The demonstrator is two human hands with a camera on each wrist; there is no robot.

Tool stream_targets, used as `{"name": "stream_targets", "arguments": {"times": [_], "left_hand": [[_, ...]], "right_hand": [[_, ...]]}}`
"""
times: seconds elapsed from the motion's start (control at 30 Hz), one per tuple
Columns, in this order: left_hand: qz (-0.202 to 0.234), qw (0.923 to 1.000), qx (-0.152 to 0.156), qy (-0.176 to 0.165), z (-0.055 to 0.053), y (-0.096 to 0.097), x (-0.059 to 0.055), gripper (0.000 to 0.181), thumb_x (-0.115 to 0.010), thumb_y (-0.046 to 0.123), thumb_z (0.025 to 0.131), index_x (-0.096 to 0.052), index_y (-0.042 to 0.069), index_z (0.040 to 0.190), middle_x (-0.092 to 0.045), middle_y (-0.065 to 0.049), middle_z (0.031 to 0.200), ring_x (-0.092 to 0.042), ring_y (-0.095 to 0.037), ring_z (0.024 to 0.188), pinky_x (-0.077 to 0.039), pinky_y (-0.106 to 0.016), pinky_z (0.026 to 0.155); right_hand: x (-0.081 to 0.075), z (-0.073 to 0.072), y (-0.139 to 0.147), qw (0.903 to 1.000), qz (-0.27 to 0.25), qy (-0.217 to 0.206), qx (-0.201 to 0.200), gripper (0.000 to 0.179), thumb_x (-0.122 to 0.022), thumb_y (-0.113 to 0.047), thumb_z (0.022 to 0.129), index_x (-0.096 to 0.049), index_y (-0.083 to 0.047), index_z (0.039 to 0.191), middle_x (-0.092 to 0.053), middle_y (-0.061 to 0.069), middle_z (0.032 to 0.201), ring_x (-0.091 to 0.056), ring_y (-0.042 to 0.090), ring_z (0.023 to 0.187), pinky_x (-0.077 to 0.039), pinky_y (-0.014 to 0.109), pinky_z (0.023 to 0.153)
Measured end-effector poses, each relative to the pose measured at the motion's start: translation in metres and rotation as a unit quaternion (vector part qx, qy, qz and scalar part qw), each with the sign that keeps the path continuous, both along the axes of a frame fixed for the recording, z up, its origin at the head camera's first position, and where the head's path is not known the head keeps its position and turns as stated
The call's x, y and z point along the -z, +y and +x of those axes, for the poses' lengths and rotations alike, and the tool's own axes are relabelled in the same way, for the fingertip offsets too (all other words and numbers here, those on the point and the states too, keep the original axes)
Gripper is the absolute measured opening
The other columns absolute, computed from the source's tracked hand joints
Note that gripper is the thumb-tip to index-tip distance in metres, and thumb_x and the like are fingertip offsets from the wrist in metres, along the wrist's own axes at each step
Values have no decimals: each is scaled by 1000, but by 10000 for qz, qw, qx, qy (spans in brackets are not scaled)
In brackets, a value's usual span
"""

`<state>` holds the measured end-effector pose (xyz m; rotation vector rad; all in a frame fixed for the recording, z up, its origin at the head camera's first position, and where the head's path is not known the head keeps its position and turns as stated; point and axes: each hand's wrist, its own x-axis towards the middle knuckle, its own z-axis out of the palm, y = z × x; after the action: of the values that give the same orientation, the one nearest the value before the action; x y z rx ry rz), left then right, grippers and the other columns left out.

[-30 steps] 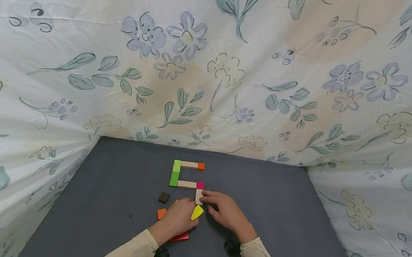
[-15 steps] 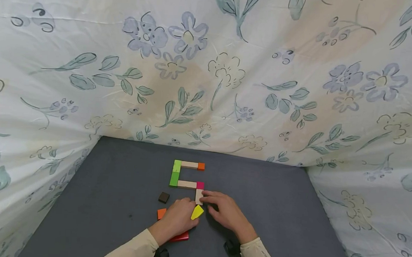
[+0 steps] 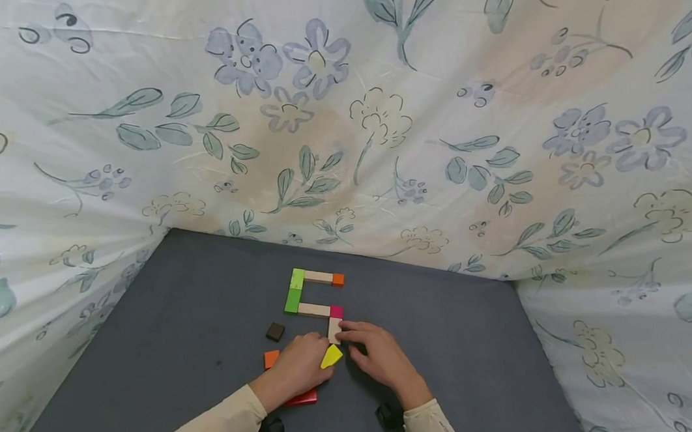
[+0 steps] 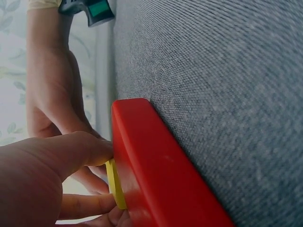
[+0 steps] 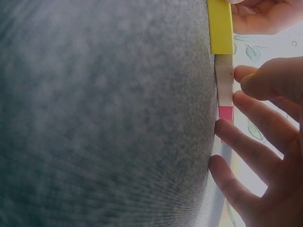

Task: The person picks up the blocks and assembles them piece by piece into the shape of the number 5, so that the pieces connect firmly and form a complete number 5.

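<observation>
My left hand point(image 3: 297, 365) pinches a yellow block point(image 3: 331, 357) with tapered sides between thumb and fingers. The block lies at the near end of a pale wooden block point(image 3: 333, 331), which runs down from a magenta cube point(image 3: 336, 311). From the other side, my right hand point(image 3: 382, 356) rests its fingertips on the pale block, the remaining fingers spread and fairly straight. In the right wrist view the yellow block point(image 5: 221, 28) stands end to end with the pale block point(image 5: 224, 80). A red block point(image 4: 156, 165) sits close to the left thumb, partly hidden by that hand in the head view.
Farther up, light green point(image 3: 297, 279) and green blocks point(image 3: 292, 300), pale bars point(image 3: 318, 277) and an orange cube point(image 3: 338, 280) form a connected bent line. A dark brown block point(image 3: 275, 332) and an orange block point(image 3: 270, 359) lie left. A flowered cloth point(image 3: 350, 144) surrounds the grey surface point(image 3: 200, 313).
</observation>
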<state>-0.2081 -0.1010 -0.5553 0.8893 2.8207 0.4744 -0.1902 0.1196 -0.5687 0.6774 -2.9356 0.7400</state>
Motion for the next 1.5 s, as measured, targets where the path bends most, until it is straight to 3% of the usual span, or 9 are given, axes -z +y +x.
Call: {"name": "stream_targets", "arguments": {"times": [0.33,0.6,0.8,1.0,1.17,1.37,1.5], "left_hand": [[-26,10000,-47,-39,0,0,0,47,-89,39,90,-79,4,119,-71,-8,101,-65,-21,81,-62,-41,79],[123,9999,-8,13,0,-1,-2,38,-86,37,92,-79,6,112,-67,-4,91,-59,-18,74,-57,-36,71],[212,9997,28,-104,0,-3,-2,36,-85,37,93,-79,7,110,-67,-1,89,-56,-16,74,-54,-37,73],[472,9988,92,-118,1,-6,-1,33,-84,36,93,-79,8,109,-66,2,87,-54,-14,74,-52,-37,74],[785,9966,44,-253,2,-12,-7,32,-85,34,93,-79,6,107,-61,2,85,-53,-14,72,-53,-35,70],[674,9974,49,259,3,-24,-15,40,-86,36,93,-78,2,114,-68,-6,98,-66,-23,87,-60,-45,82],[513,9976,141,453,6,-33,-18,46,-86,39,93,-78,2,119,-69,-6,103,-66,-24,93,-60,-46,87]], "right_hand": [[0,0,-1,10000,-26,74,-3,36,-72,-13,105,-77,-24,139,-61,-6,154,-58,21,141,-49,54,113],[1,0,0,9998,-123,132,18,40,-72,-12,104,-75,-25,142,-62,-4,154,-58,22,141,-49,54,112],[-1,2,-1,9998,-180,32,43,42,-72,-12,105,-73,-27,144,-61,-5,155,-57,22,142,-49,55,112],[1,3,0,9998,-186,69,41,41,-72,-12,105,-74,-27,143,-61,-4,155,-57,24,141,-49,57,112],[0,7,-1,9998,-176,41,70,40,-72,-13,105,-74,-26,143,-60,-3,156,-54,26,144,-46,58,114],[-6,13,-5,9997,-141,89,204,38,-73,-18,105,-75,-24,143,-62,-7,153,-53,20,144,-46,53,116],[-9,17,-8,9994,-117,242,210,39,-74,-18,104,-75,-24,142,-62,-8,152,-54,19,144,-47,52,115]]}}
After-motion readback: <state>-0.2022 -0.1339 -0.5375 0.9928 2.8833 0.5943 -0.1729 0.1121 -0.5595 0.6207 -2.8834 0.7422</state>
